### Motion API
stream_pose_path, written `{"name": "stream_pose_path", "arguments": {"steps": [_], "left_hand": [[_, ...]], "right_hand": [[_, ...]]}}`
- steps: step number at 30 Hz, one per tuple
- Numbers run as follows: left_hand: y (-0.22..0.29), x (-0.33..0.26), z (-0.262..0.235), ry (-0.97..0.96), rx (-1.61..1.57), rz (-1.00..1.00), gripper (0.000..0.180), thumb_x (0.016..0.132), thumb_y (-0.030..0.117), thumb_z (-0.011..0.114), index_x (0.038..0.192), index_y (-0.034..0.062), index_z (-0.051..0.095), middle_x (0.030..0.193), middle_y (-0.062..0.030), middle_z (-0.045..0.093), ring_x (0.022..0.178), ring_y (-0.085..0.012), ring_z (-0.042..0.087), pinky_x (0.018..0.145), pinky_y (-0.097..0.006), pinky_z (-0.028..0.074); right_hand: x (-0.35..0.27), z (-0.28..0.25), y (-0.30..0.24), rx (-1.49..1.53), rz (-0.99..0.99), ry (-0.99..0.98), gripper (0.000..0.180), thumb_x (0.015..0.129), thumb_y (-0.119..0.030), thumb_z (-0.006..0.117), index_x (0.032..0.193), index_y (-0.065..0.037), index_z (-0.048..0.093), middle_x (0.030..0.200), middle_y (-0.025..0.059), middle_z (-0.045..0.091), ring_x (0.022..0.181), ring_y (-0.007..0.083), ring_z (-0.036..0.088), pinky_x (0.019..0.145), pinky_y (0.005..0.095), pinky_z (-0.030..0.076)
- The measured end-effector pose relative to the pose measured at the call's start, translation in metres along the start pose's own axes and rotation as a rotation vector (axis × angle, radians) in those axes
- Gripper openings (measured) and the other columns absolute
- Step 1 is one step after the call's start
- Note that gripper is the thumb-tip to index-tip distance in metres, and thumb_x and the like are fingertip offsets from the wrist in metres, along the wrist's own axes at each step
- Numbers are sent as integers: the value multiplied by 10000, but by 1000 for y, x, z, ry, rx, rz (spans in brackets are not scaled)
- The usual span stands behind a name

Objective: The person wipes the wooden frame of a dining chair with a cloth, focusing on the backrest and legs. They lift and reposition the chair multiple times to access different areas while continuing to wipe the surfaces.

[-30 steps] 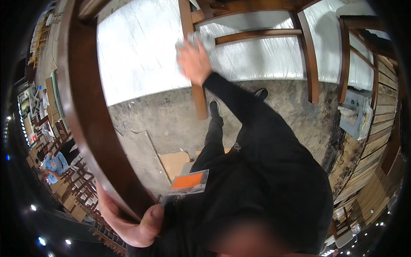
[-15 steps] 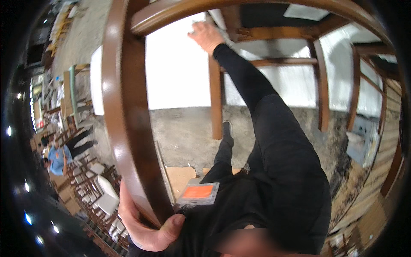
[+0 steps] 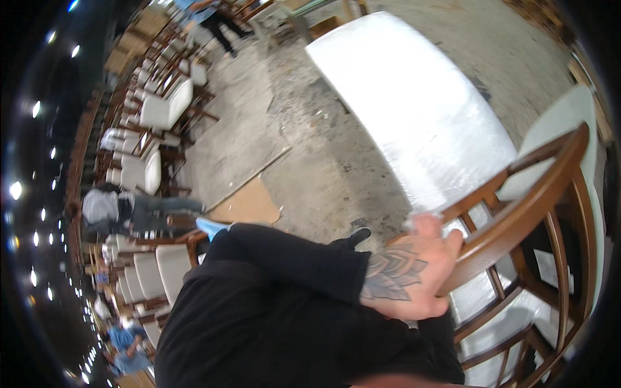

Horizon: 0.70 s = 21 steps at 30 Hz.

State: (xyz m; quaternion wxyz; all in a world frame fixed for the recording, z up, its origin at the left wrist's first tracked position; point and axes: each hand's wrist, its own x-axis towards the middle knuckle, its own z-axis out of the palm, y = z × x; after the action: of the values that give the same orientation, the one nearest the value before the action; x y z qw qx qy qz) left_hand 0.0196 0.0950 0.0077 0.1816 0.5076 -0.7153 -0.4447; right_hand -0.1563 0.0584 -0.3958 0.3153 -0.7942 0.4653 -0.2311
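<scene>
My left hand point(image 3: 411, 275), tattooed on its back, reaches across from the left and is closed round the end of a curved brown rail on a wooden chair point(image 3: 517, 239). Parts of its fingers are blurred. The chair's slats and rails fill the right side, over a long surface wrapped in shiny white plastic point(image 3: 414, 103). Below the left hand a black sleeve point(image 3: 440, 346) shows, but my right hand is not visible. A pale, rounded panel point(image 3: 576, 136) stands behind the chair's rail at the far right.
Rows of brown chairs with pale seats point(image 3: 162, 110) line the left. A person in a light top point(image 3: 107, 207) is among them, and another in dark trousers point(image 3: 220, 29) stands at the back. A cardboard sheet point(image 3: 249, 204) and a long strip point(image 3: 249, 178) lie on the concrete floor.
The view has swung left, bringing the chair rows and floor nearer the middle. The chair has shifted to the right side. My right hand, earlier stretched out far ahead, has left sight.
</scene>
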Motion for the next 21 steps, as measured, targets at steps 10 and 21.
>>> {"name": "stream_pose_path", "arguments": {"steps": [10, 21], "left_hand": [[-20, -4, 33, 171, 51, 140, 846, 734, 215, 631, 1321, -249, 235, 905, -334, 597, 978, -409, 636, 812, -464, 497], [-27, -3, 30, -116, -5, 29, 780, 803, 361, 503, 1350, -170, 340, 978, -158, 638, 1013, -315, 611, 969, -407, 422]], "right_hand": [[46, -19, -27, -827, 18, 513, 397, 830, -226, 705, 1186, -54, 665, 1278, 202, 628, 1229, 376, 544, 1030, 501, 420], [42, -86, 15, -604, 113, 191, 385, 823, -229, 708, 1160, -48, 673, 1233, 205, 643, 1185, 379, 566, 998, 502, 436]]}}
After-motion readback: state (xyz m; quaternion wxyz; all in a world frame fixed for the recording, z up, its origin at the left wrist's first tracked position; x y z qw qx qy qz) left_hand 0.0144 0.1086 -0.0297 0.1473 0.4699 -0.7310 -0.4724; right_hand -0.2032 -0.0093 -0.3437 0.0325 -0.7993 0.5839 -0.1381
